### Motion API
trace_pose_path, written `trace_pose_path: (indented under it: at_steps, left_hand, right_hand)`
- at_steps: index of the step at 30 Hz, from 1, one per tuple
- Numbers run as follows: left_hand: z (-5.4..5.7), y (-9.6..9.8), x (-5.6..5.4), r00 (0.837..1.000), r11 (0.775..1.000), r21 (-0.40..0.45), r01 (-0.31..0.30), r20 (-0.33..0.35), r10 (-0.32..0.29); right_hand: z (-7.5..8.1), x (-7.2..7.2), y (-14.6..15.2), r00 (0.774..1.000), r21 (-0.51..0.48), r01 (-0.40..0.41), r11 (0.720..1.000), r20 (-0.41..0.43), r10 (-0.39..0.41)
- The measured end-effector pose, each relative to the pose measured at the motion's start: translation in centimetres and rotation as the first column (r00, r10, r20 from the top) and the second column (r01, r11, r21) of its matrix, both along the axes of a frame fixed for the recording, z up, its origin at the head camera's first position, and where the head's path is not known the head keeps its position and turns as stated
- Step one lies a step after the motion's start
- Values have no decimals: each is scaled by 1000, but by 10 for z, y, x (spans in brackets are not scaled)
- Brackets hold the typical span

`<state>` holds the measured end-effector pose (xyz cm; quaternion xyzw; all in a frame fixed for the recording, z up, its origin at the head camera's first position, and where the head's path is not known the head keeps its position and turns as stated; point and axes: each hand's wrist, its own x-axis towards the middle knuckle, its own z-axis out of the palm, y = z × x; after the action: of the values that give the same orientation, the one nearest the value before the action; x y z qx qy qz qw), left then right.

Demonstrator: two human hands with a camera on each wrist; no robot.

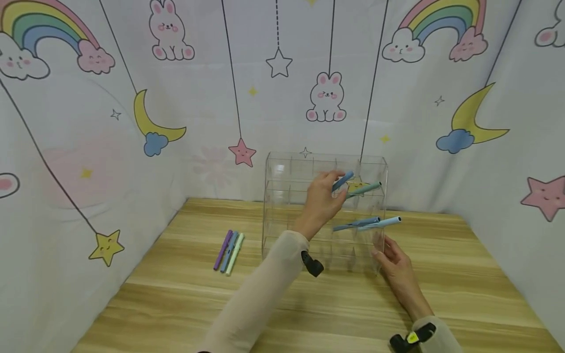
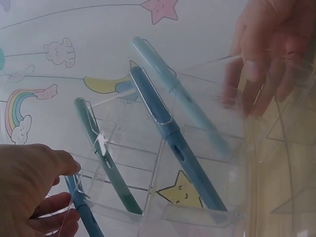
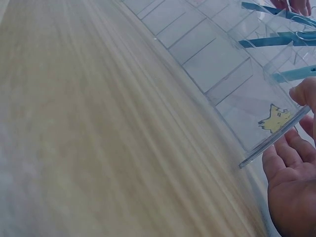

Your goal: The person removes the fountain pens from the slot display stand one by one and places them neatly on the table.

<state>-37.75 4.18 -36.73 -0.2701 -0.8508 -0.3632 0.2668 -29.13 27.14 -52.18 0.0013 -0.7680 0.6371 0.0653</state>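
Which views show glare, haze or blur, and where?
Head: mostly sharp, but the clear rack has faint edges and pale glare in its upper-left cells; left wrist: milky haze overall, with the right hand and the lower end of the light blue pen washed out; right wrist: grain on the wooden table looks soft, with a pale veil toward lower left.

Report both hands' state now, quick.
Left hand: holding, pinching a blue pen between thumb and fingers.
Right hand: holding, gripping the side edge of the clear rack.
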Motion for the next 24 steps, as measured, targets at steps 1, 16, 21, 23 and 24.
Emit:
trace_pose_path:
  at_steps: [1, 16, 21, 23, 24]
  left_hand:
    - [0, 2, 0, 1000, 1000, -3, -6, -2, 6]
    - [0, 16, -1, 995, 995, -9, -103, -14, 103]
    - [1, 17, -2, 994, 994, -15, -111, -17, 111]
    - [1, 16, -2, 993, 993, -20, -115, -20, 114]
    - [1, 16, -2, 993, 993, -23, -117, -23, 116]
  right_hand:
    - [0, 0, 0, 1000, 1, 1, 1000, -1, -1]
    - [-1, 0, -2, 1000, 3, -5, 1000, -16, 5]
    - [-1, -1, -2, 1000, 5, -5, 1000, -22, 5]
    - [-1, -1, -1, 1000, 4, -5, 1000, -26, 5]
    - [-1, -1, -1, 1000, 3, -7, 1000, -25, 7]
